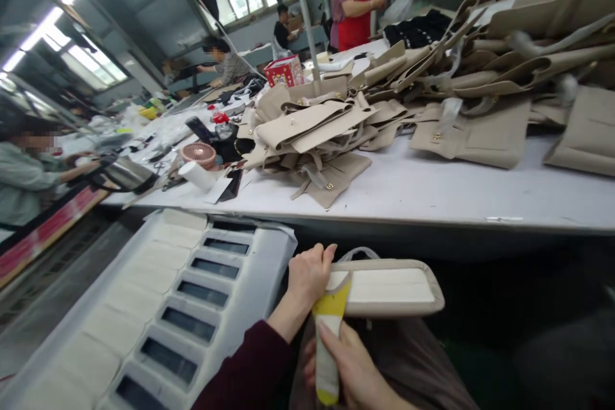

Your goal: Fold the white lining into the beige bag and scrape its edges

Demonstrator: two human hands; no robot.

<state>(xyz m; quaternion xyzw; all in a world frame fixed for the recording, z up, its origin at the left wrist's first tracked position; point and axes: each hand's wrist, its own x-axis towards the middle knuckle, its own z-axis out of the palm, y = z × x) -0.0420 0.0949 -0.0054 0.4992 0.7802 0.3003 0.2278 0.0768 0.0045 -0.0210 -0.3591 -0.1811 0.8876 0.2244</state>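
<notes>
The left hand [306, 275] is closed around the left end of a beige padded piece [436, 291], with the thumb raised above its upper edge. By the right hand [353, 359], a yellow and off-white tool [328, 349] is gripped along its handle, thumb on top and fingers curled behind. The tool's flared yellow end is laid against the white inner face of the padded piece, just beside the left hand. The padded piece is held lengthwise above the dark trousers [408, 359] of the wearer, and a pale loop [359, 251] is seen behind its upper edge. The left arm is covered by a dark maroon sleeve [250, 365].

To the left of the hands, a pale, slotted panel [240, 320] is set at a slant, with a row of cream flaps [139, 291] along it. Beyond, a white-topped bench [408, 195] is heaped with beige leather-like pieces [307, 125], some fitted with small metal clasps. Farther left on the bench, a pink fan [198, 152], a white roll [195, 174], a red-capped bottle [221, 127] and a red patterned box [283, 72] are seen, and a metal kettle [129, 173] is placed near a person in pale green [22, 176]. At the back, a red apron [355, 16] is worn by another person.
</notes>
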